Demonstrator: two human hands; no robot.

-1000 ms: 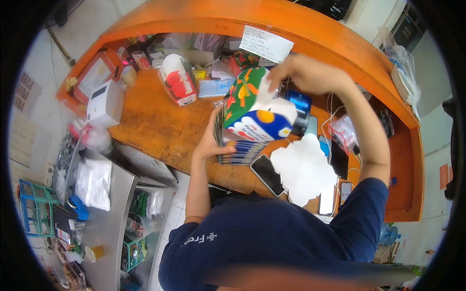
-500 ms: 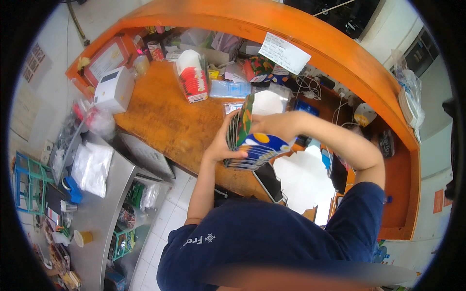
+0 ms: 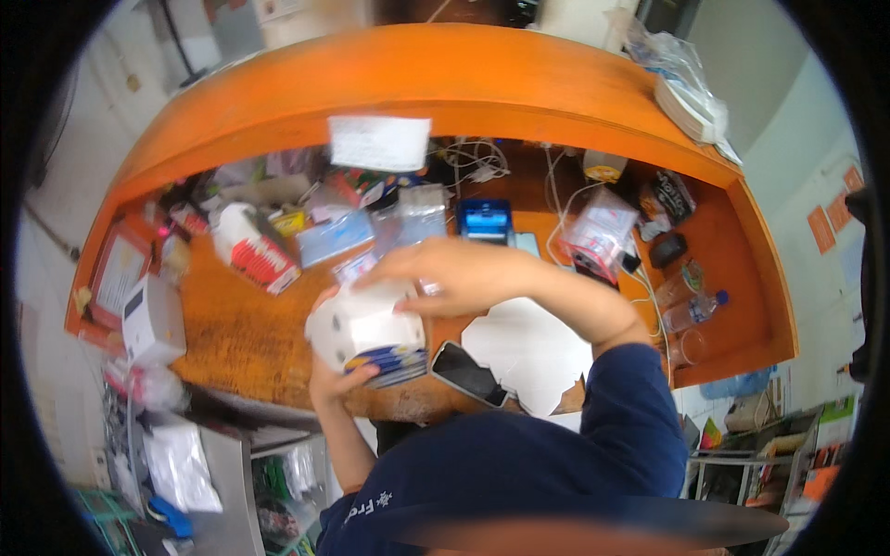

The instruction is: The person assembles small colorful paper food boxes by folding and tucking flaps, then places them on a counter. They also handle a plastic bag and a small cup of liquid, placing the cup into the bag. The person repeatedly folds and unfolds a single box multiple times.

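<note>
I hold a stack of flat cardboard cartons [image 3: 371,335], white on the side facing me with a blue and yellow edge, low over the orange wooden desk [image 3: 232,338]. My left hand [image 3: 336,380] grips the stack from below at its near edge. My right hand [image 3: 445,276] lies over its top, fingers spread along the upper edge. A white flat cut-out sheet [image 3: 530,350] lies on the desk just right of the stack, and a black phone [image 3: 468,372] lies between them.
The back of the desk is crowded: a red-and-white carton [image 3: 252,248], a blue card machine [image 3: 484,221], cables, a clear bag [image 3: 598,232], a water bottle [image 3: 693,310]. A white box [image 3: 153,320] stands at the left end. A raised orange counter [image 3: 482,79] curves behind.
The stack has turned from its colourful printed side to its white side and come lower and closer to me. My view has swung so the desk sits more centred.
</note>
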